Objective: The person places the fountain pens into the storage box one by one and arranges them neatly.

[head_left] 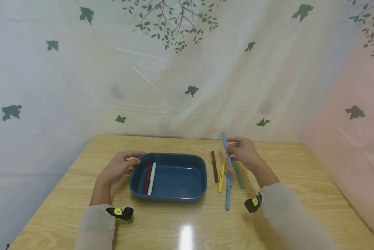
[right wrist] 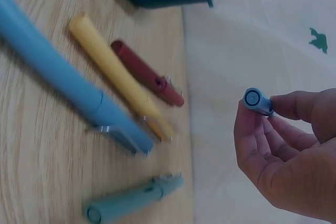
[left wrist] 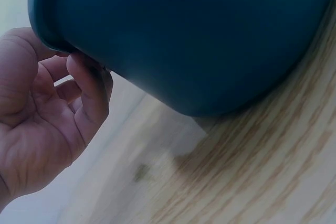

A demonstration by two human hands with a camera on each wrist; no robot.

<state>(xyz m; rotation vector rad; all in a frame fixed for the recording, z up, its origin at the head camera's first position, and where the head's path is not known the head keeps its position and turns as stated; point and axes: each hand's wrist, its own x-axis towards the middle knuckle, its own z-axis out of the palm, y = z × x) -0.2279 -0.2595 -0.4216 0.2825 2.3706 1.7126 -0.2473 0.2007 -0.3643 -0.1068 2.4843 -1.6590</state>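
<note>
Pinching a slim, round-ended, light-blue pen (head_left: 224,139), right grip (head_left: 244,152) narrow, left grip (head_left: 117,167) holding the tray (head_left: 174,200)

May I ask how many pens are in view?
7: a dark red pen and a pale pen in the dish; a maroon pen, yellow pen, blue pen and green pen on the table beside it; and a light-blue pen in the right hand.

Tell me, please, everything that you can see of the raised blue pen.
The blue pen is slender, light blue and smooth, plastic-looking, with a dark ring on one round end. The right grip pinches it near its middle, slanted, above the wooden table, near the green pen. Nothing else visibly touches it.
</note>
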